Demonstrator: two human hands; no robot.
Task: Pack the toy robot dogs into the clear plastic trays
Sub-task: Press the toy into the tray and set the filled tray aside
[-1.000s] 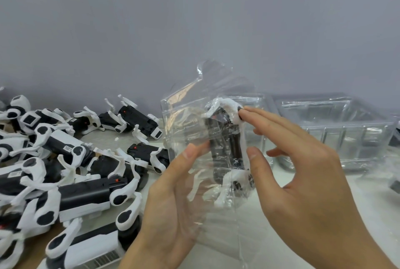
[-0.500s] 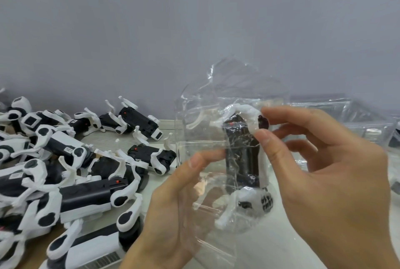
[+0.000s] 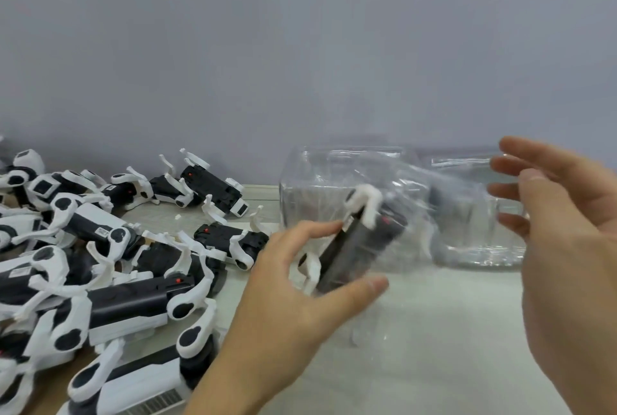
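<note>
The left hand (image 3: 293, 284) grips a toy dog (image 3: 359, 246) already seated in a clear tray (image 3: 394, 201), thumb under its near end and fingers curled over the far side, low above the table (image 3: 417, 331) — the right hand (image 3: 547, 234), off to its right, is spread open and holds nothing. The dog looks like hard, fairly light plastic with thin white legs that could snap. The tray is flimsy and slick, so it is probably best held across the dog's black body through the film — not by legs or rim.
</note>
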